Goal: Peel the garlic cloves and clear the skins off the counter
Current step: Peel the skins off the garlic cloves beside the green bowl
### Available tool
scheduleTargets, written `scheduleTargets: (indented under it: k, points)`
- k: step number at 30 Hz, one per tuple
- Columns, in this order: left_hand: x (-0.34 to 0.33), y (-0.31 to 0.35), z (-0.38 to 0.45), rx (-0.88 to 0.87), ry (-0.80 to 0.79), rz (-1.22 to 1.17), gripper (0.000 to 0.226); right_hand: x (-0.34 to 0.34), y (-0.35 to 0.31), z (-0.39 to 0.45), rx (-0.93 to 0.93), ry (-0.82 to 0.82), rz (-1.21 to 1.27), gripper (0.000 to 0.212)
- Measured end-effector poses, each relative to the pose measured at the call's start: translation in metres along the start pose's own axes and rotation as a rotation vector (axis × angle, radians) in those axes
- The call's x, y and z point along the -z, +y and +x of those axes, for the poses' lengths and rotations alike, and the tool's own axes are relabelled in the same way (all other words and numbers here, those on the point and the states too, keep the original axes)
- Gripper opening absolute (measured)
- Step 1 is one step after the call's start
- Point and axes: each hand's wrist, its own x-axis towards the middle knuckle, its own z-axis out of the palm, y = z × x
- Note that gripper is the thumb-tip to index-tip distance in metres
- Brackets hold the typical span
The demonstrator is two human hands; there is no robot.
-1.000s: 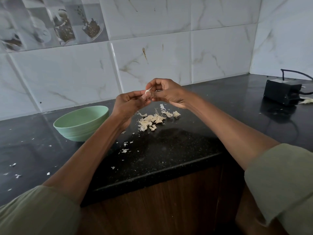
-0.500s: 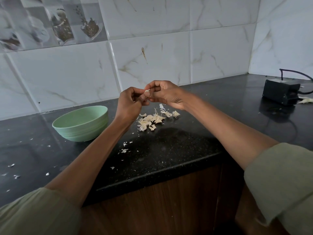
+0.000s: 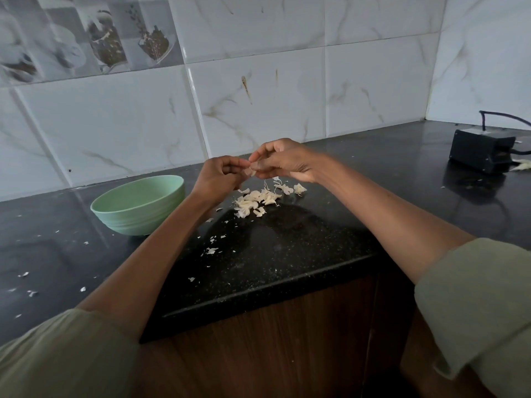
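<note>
Both hands meet above the black speckled counter (image 3: 287,254): the left hand (image 3: 219,178) and right hand (image 3: 283,163) pinch one small pale garlic clove (image 3: 249,171) between fingertips, likely so skin drops onto the pale heap of papery skins (image 3: 258,203) right below. The mint-green ribbed bowl (image 3: 139,203) waits to the left, probably for peeled cloves.

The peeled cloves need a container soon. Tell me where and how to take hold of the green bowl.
Grip the green bowl at its near right rim, thumb inside and fingers outside. It stands upright and open on the counter, and the left hand is nearest that side. Its sloped, ridged wall would suit a side grip less.
</note>
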Motion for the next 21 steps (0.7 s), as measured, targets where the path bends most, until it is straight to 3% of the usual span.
scheduleTargets:
  k: [10, 21]
  points:
    - [0.0041, 0.0046, -0.0014, -0.005, 0.06, -0.151, 0.019, -0.0006, 0.0, 0.0007, 0.051, -0.017, 0.179, 0.032]
    - [-0.0002, 0.0039, 0.0017, 0.007, 0.066, -0.226, 0.02, -0.0041, -0.0017, -0.0013, 0.082, -0.013, 0.206, 0.024]
